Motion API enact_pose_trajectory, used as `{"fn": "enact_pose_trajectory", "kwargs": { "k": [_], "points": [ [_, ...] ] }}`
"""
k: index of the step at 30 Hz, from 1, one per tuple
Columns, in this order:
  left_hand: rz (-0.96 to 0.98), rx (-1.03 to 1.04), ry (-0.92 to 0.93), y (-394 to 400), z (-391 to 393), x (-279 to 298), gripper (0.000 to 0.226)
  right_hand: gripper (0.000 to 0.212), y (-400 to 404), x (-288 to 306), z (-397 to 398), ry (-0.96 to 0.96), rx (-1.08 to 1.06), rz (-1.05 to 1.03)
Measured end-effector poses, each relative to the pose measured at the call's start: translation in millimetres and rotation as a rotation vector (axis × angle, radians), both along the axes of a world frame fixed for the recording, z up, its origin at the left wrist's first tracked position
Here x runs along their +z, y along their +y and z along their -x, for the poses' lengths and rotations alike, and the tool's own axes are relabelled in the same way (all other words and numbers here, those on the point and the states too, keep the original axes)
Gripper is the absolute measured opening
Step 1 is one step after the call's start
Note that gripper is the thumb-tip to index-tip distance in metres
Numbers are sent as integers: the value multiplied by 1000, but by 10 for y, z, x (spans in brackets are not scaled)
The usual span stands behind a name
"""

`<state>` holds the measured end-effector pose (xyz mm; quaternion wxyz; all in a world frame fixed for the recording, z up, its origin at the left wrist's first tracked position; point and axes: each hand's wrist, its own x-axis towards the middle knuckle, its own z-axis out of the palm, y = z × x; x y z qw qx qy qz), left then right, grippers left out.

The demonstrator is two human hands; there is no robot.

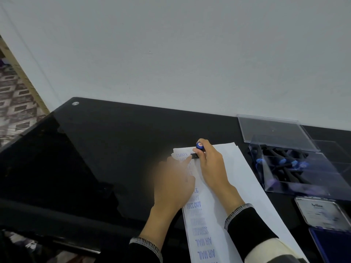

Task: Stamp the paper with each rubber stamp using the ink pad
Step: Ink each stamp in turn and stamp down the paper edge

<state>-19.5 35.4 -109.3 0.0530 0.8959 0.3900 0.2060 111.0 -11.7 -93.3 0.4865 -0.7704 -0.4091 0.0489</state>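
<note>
Pressing a stamp (pixel 197 151) onto the far left corner of the paper (pixel 237 179): right hand (pixel 210 164) has its fingers curled round the blue-capped handle, stamp base down on the sheet. Left hand (pixel 174 183) lies on the paper's left edge, fingers mostly straight, index tip touching the stamp base; it's blurred, so finer detail is unclear. A column of blue prints already runs from near edge to far along the left side (AIR MAIL, EXPRESS, FAX OUT, SAMPLE), so I'd judge the task well advanced. Clear box (pixel 296 168) at far right holds more stamps; can't tell which are unused. Ink pad (pixel 334 245) sits open at near right, lid (pixel 321 213) just beyond it.
</note>
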Motion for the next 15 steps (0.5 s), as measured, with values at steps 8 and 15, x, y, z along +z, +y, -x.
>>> {"fn": "enact_pose_trajectory", "kwargs": {
  "k": [8,15],
  "points": [
    [-31,11,-8,-7,-13,-2,53,11,1,-2,18,17,11,21],
    [-3,9,-1,-22,-21,39,53,27,5,13,7,-119,-62,107]
  ]
}}
